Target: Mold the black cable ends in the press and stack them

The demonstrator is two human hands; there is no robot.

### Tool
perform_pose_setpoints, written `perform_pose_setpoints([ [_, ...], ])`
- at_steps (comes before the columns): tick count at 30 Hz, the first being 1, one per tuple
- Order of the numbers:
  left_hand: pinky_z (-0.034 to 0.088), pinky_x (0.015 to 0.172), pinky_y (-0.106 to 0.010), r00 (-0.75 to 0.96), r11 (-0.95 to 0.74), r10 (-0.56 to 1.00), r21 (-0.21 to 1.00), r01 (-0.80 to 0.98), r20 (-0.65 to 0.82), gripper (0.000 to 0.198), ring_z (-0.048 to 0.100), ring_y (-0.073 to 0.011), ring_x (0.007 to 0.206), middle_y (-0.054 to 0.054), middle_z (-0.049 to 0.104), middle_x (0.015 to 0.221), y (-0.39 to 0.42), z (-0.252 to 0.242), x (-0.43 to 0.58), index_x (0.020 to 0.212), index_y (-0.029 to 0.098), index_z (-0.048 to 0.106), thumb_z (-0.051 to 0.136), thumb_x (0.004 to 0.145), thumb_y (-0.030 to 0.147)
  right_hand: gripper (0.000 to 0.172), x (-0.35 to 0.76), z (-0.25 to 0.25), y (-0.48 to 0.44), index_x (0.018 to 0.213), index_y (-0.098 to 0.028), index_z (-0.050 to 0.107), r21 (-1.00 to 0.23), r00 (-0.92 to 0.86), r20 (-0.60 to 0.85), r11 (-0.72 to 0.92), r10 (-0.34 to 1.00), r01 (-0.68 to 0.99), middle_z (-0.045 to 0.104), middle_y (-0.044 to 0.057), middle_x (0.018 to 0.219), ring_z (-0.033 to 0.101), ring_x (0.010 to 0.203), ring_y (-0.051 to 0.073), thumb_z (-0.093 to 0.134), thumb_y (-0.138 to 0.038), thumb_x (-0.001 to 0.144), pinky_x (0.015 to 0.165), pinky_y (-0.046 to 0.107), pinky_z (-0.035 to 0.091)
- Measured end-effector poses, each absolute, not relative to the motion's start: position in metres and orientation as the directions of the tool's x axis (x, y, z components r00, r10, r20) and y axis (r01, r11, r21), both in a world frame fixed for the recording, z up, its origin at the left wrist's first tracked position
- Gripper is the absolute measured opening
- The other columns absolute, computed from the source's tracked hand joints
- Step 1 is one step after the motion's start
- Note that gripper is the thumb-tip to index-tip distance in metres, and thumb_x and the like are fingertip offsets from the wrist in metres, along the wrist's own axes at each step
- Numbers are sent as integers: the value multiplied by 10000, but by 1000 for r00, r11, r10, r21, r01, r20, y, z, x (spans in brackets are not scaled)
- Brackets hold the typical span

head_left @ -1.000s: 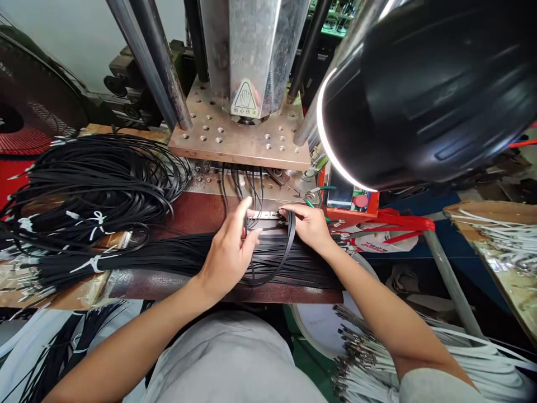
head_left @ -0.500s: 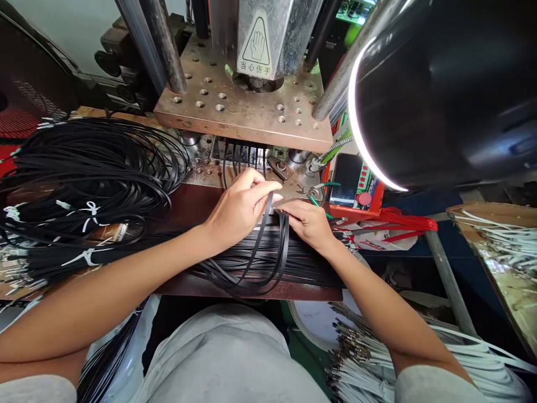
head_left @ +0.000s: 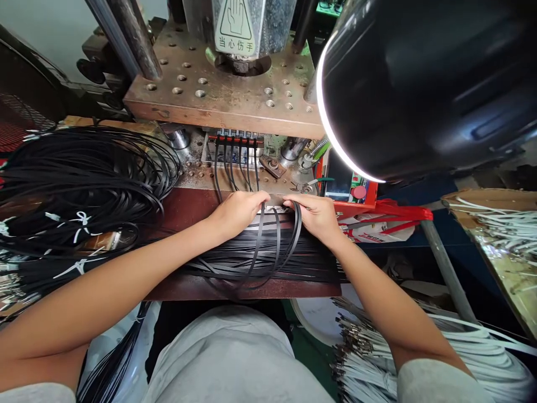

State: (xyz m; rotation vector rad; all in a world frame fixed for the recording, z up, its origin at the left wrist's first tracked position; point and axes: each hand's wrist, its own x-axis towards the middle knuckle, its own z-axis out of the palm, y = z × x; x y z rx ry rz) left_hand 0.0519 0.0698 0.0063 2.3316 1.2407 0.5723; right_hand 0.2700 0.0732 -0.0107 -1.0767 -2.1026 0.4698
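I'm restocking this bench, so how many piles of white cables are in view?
2. One pile of white cables lies on a foil-covered board at the far right; another pile of white cables sits in the lower right corner. More may lie out of view.

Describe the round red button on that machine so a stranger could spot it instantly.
Find the big black dome lamp right of the press. Under its glowing rim, beyond the right hand, sits an orange-red control box. The button is its only round red knob.
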Motion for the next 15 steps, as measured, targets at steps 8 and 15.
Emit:
perform_pose_setpoints([
  [8,467,667,-294,620,-620,783,122,775,37,213,631,-216,793,-61,659,824,63,26,61,1071,175,554,427,901,193,286,268,-9,69,1044,-199,668,-447,-591,371,695,717,563,691,45,1003,644,925,157,429,-171,888,819,283,522],
  [15,443,680,-294,614,-614,788,23,789,-50,137,616,-217,788,-63,639,747,56,36,72,931,174,577,452,875,168,218,281,-8,70,1010,-213,692,-505,-417,432,598,800,623,704,48,928,658,827,154,531,-213,863,765,274,528],
])
